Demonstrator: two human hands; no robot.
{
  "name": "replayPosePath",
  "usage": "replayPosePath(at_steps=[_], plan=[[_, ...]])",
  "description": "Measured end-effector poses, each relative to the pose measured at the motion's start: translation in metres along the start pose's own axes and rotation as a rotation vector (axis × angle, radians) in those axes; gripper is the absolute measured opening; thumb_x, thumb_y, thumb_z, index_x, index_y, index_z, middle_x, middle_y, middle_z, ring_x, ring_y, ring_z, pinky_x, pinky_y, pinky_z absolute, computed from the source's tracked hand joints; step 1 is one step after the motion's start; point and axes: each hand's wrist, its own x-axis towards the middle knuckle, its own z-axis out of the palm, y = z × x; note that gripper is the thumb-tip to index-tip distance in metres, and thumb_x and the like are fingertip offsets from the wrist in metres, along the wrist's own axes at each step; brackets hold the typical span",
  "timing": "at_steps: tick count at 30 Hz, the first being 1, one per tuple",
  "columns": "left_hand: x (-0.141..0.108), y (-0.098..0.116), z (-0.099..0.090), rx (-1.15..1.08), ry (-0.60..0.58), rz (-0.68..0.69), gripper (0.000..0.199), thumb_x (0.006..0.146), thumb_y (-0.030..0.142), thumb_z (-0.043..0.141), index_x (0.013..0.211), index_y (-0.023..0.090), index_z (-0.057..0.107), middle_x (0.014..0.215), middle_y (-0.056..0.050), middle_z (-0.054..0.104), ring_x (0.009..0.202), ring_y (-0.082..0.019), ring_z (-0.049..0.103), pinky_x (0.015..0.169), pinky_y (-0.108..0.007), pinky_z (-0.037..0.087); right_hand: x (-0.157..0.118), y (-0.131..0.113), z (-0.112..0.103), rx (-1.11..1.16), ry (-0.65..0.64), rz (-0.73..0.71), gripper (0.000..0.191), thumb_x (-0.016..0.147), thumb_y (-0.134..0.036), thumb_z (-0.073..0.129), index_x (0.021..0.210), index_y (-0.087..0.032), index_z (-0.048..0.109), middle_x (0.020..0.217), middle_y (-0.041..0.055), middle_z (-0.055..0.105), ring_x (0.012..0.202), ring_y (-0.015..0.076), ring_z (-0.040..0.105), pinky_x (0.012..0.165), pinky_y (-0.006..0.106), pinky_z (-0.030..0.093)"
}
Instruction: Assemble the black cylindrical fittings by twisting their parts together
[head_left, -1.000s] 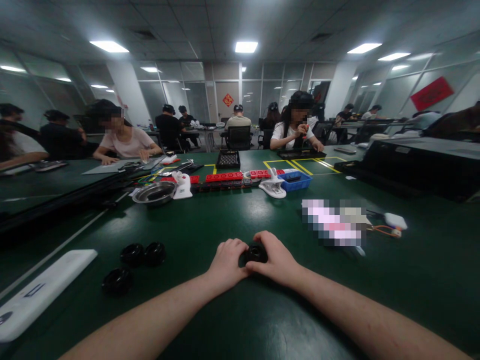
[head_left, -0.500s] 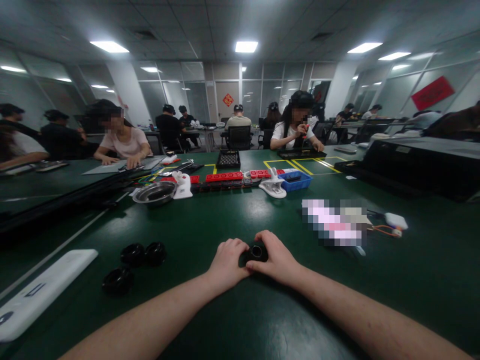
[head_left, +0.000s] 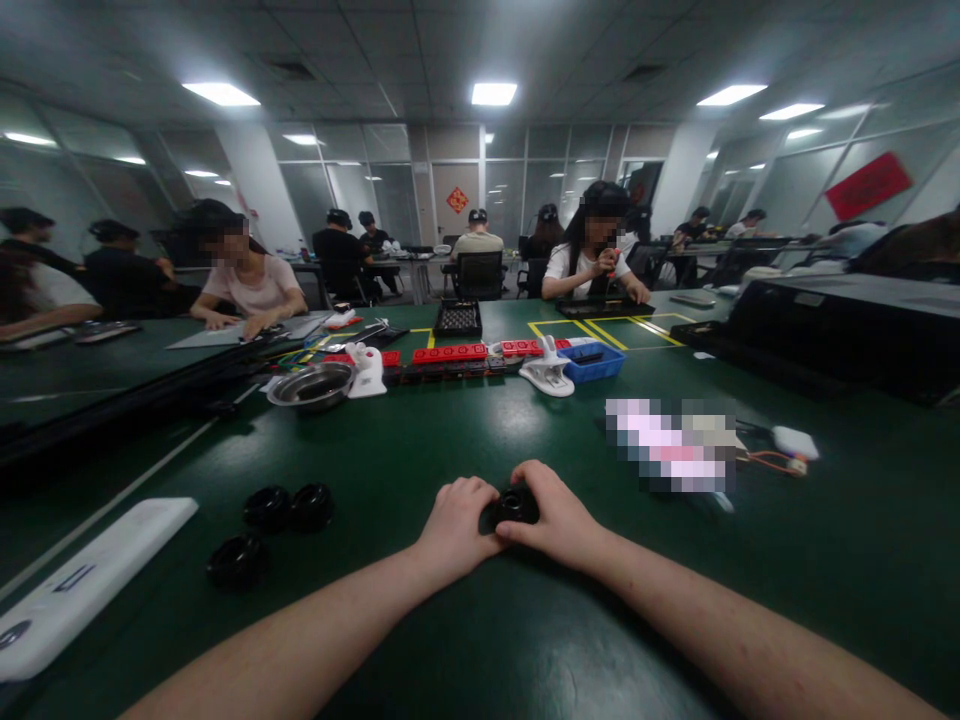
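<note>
Between my two hands is a glossy black round part [head_left: 516, 505] with a hole in its top, just at the green table. My left hand [head_left: 461, 515] curls its fingers and thumb around the left side. My right hand [head_left: 555, 510] grips the right side, its index finger arched over the far edge and its thumb along the near edge. The thumbs almost meet in front. To the left lie three similar black round parts [head_left: 312, 506], two side by side and one nearer to me. I cannot tell exactly what kind of part these are.
A long white panel [head_left: 97, 590] lies at the left edge. Farther back stand a metal bowl [head_left: 311, 398], white clamps [head_left: 547, 372], red blocks in a row [head_left: 448, 353] and a blue bin [head_left: 596, 362]. A large black case [head_left: 840, 340] is at right. Co-workers sit across the table.
The black part has tipped between my hands: its hole now looks flatter and more of its body shows. Both hands stay in nearly the same place.
</note>
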Motion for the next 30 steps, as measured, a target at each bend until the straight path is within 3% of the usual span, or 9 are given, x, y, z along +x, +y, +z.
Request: replayPosePath(at_steps=[5, 8, 11, 15, 19, 21, 23, 27, 30], plan=[[0.0001, 0.0006, -0.0006, 0.007, -0.011, -0.006, 0.026, 0.067, 0.035, 0.06, 0.087, 0.02, 0.055, 0.09, -0.002, 0.054, 0.087, -0.021, 0.048, 0.076, -0.032, 0.037, 0.0022, -0.001, 0.001, 0.034, -0.008, -0.092, 0.025, 0.063, -0.022, 0.065, 0.086, -0.018, 0.054, 0.095, 0.0049, 0.048, 0.092, 0.0204, 0.047, 0.082, 0.035, 0.039], [0.0, 0.0008, -0.0014, 0.013, -0.019, -0.011, 0.026, 0.068, 0.035, 0.059, 0.089, 0.02, 0.054, 0.091, -0.002, 0.054, 0.088, -0.021, 0.048, 0.077, -0.033, 0.037, 0.0014, -0.0009, -0.0011, 0.085, -0.087, -0.152, 0.037, 0.063, -0.011, 0.059, 0.098, -0.02, 0.052, 0.105, 0.0061, 0.048, 0.1, 0.0212, 0.045, 0.088, 0.036, 0.036], [-0.0004, 0.0012, -0.002, 0.007, -0.013, -0.009, 0.026, 0.069, 0.038, 0.059, 0.087, 0.02, 0.055, 0.092, -0.003, 0.054, 0.088, -0.021, 0.048, 0.076, -0.033, 0.037, 0.0002, 0.0006, -0.0018, 0.082, -0.077, -0.083, 0.048, 0.064, -0.019, 0.062, 0.109, -0.018, 0.045, 0.109, 0.0084, 0.047, 0.103, 0.0233, 0.044, 0.089, 0.038, 0.035], [-0.0007, 0.0016, -0.0023, 0.002, -0.011, -0.015, 0.027, 0.068, 0.041, 0.059, 0.084, 0.02, 0.055, 0.09, -0.003, 0.055, 0.086, -0.022, 0.049, 0.075, -0.033, 0.037, 0.0006, 0.0016, -0.0001, 0.033, 0.009, 0.039, 0.045, 0.06, -0.033, 0.069, 0.095, -0.018, 0.046, 0.092, 0.0047, 0.051, 0.086, 0.0214, 0.049, 0.075, 0.036, 0.042], [-0.0005, 0.0014, -0.0024, 0.001, -0.007, -0.012, 0.025, 0.067, 0.037, 0.06, 0.084, 0.02, 0.054, 0.09, -0.002, 0.055, 0.087, -0.021, 0.049, 0.076, -0.033, 0.037, 0.0023, 0.0, -0.0008, 0.045, 0.006, -0.037, 0.028, 0.063, -0.028, 0.067, 0.083, -0.019, 0.051, 0.09, 0.0035, 0.049, 0.086, 0.0201, 0.049, 0.077, 0.034, 0.041], [-0.0005, 0.0011, -0.0023, 0.007, -0.01, -0.011, 0.025, 0.067, 0.037, 0.06, 0.085, 0.02, 0.054, 0.09, -0.002, 0.055, 0.087, -0.021, 0.048, 0.076, -0.032, 0.037, 0.0027, -0.0006, -0.0026, 0.082, -0.045, -0.109, 0.024, 0.066, -0.019, 0.062, 0.088, -0.019, 0.054, 0.097, 0.0049, 0.049, 0.093, 0.02, 0.048, 0.084, 0.034, 0.039], [-0.0005, 0.0009, -0.0022, 0.012, -0.01, -0.009, 0.027, 0.068, 0.039, 0.059, 0.085, 0.019, 0.054, 0.09, -0.002, 0.054, 0.087, -0.021, 0.048, 0.075, -0.033, 0.037, 0.0022, -0.0004, -0.004, 0.111, -0.1, -0.153, 0.033, 0.066, -0.012, 0.058, 0.099, -0.019, 0.053, 0.106, 0.0066, 0.048, 0.101, 0.0209, 0.046, 0.09, 0.036, 0.035], [-0.0006, 0.0015, -0.0025, 0.01, -0.017, -0.012, 0.028, 0.068, 0.041, 0.059, 0.086, 0.02, 0.054, 0.091, -0.003, 0.054, 0.088, -0.022, 0.048, 0.075, -0.033, 0.037, 0.0005, 0.0013, -0.0034, 0.116, -0.086, -0.055, 0.05, 0.065, -0.022, 0.062, 0.112, -0.018, 0.043, 0.11, 0.009, 0.048, 0.103, 0.0244, 0.045, 0.088, 0.04, 0.036], [-0.0006, 0.0024, -0.0035, 0.003, -0.028, -0.019, 0.028, 0.068, 0.042, 0.059, 0.084, 0.02, 0.055, 0.09, -0.003, 0.055, 0.087, -0.022, 0.048, 0.075, -0.033, 0.037, 0.0005, 0.0019, -0.0007, 0.071, -0.041, 0.022, 0.044, 0.062, -0.033, 0.068, 0.098, -0.018, 0.047, 0.095, 0.0056, 0.052, 0.088, 0.0219, 0.05, 0.076, 0.036, 0.042]])
